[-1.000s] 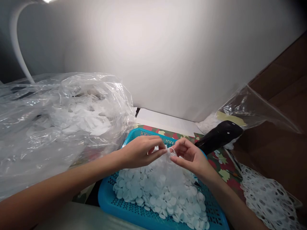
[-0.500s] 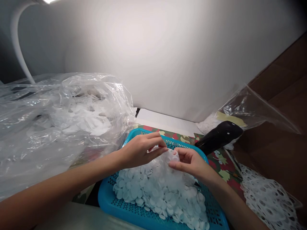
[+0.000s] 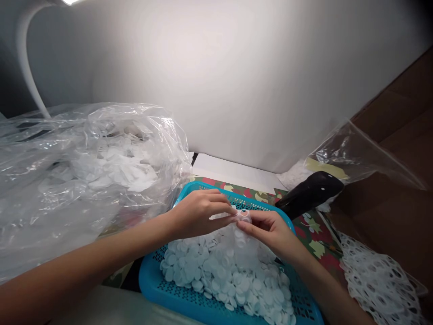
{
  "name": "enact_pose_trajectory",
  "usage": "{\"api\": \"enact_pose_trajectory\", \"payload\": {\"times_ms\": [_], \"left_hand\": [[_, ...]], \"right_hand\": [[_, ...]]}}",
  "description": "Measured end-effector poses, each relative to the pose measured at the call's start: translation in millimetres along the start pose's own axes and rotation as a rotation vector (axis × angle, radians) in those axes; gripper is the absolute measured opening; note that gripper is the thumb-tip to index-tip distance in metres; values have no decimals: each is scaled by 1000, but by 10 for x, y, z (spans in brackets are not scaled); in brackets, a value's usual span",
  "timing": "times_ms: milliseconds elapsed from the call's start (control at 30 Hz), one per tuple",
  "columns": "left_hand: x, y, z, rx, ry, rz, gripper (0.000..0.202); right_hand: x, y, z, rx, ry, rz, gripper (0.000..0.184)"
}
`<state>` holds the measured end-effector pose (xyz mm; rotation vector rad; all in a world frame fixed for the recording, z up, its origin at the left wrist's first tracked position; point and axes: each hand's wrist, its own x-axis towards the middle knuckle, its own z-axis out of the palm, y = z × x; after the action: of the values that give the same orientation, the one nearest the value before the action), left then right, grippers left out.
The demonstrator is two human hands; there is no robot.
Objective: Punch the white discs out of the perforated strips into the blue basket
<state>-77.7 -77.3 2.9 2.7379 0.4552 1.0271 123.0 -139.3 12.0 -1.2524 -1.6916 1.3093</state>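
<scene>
Over a blue plastic basket both hands meet at a thin white translucent sheet with round holes. My right hand pinches its upper part between thumb and fingers, and one hole shows near the fingertips. From the left, my left hand closes thumb and forefinger at the sheet's upper left edge; whether a loose disc is between them is too small to tell. The lower part of the sheet hangs onto a heap of small white discs in the basket.
A clear plastic bag of white pieces lies at left, beside a lamp's neck. At right are a black object, a pile of holed white sheets and brown cardboard. A patterned cloth lies under the basket.
My left fingertips have come down and pinch closer to the sheet's edge. The top of the sheet has shifted slightly left in my right hand.
</scene>
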Motion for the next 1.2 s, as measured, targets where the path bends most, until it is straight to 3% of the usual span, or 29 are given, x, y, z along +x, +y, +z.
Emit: {"api": "enact_pose_trajectory", "payload": {"times_ms": [267, 467, 633, 800, 967, 1200], "left_hand": [[29, 59, -49, -72, -48, -102, 14], [34, 68, -39, -263, 26, -339, 10], [59, -22, -51, -480, 174, -514, 12], [66, -10, -70, -238, 154, -443, 22], [53, 28, -71, -177, 118, -367, 29], [49, 56, -97, -200, 53, -243, 8]], "right_hand": [[-46, -10, 19, -149, -31, -17, 21], [-58, -11, -21, -35, -65, -9, 30], [-74, -43, -26, -52, -33, -64, 24], [-47, -47, -21, -110, 65, -85, 23], [-6, -49, -17, -36, 137, -160, 22], [-5, 38, -33, 187, 239, 30, 25]]}}
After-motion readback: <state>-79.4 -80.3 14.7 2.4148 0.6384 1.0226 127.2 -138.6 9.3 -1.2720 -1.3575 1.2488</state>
